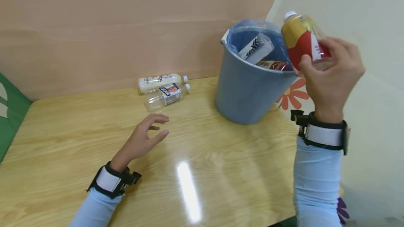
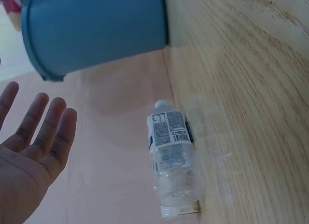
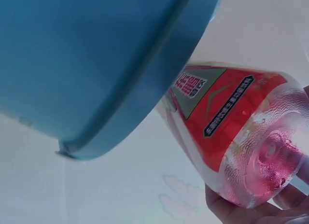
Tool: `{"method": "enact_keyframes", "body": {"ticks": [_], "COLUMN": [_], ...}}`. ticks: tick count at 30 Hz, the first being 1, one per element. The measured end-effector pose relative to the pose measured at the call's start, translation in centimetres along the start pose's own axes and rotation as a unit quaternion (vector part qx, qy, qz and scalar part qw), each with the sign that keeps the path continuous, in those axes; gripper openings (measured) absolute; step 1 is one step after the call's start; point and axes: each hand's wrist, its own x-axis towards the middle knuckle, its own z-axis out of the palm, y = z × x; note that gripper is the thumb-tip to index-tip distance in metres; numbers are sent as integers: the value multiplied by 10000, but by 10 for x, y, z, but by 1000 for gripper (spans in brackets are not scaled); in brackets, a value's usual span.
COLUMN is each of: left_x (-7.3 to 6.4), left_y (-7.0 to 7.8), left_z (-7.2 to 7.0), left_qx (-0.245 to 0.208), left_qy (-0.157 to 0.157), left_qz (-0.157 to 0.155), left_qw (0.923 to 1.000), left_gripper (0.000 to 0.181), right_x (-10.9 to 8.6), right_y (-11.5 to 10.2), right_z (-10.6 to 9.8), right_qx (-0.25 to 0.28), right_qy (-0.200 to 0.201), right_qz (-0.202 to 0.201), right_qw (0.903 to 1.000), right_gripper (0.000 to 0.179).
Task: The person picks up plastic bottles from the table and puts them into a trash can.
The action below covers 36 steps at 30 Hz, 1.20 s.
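Note:
My right hand (image 1: 334,67) grips a plastic bottle (image 1: 301,41) with a red and gold label and a white cap. The bottle is tilted at the right rim of a blue-grey bucket (image 1: 249,87), its cap end up and to the left. In the right wrist view the bottle's clear base (image 3: 270,156) faces the camera, fingers around it. My left hand (image 1: 145,137) hovers over the table with nothing in it, fingers spread. Nearest to it lies a clear bottle (image 1: 165,96) with a blue and white label, beside a pale bottle (image 1: 161,81).
Inside the bucket, a blue liner (image 1: 252,27) surrounds a clear bottle (image 1: 257,48) and a red-labelled item (image 1: 273,65). The wooden table (image 1: 79,132) meets a tan wall panel (image 1: 126,27) at the back. A white wall (image 1: 375,115) with flower decorations stands at the right.

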Motion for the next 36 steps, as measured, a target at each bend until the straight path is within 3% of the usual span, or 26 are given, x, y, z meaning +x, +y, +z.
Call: {"method": "enact_keyframes", "body": {"ticks": [4, 7, 12, 15, 20, 27, 31, 36], "left_x": [-1, -1, 0, 3, 11, 43, 55, 69], "left_y": [1, 2, 2, -2, -18, -57, -76, -90], "left_z": [0, 0, -5, -10, -21, -34, -37, -43], "left_qx": [16, 16, 95, 135, 425, 1131, 1453, 1860], "left_qy": [-21, -28, 175, 482, 1129, 1648, 1546, 1000], "left_qz": [-52, -48, -3, -66, -355, -651, -938, -1261], "left_qw": [10000, 10000, 9998, 9987, 9921, 9777, 9727, 9693], "left_gripper": [32, 32, 32, 31, 31, 30, 31, 41], "right_x": [0, -1, -8, -17, -49, -105, -127, -139], "right_y": [4, 2, -10, -18, -32, -35, -31, -37], "right_z": [-1, 0, -4, -6, 0, 22, 33, 38], "right_qx": [-49, 75, 610, 865, 1474, 2301, 2730, 3353], "right_qy": [-59, 120, 776, 863, 365, -1037, -1442, -1752], "right_qz": [114, 82, -423, -753, -1052, -1129, -763, -538], "right_qw": [9999, 9999, 9942, 9896, 9828, 9610, 9481, 9241], "right_gripper": [39, 39, 34, 35, 40, 25, 19, 17]}}
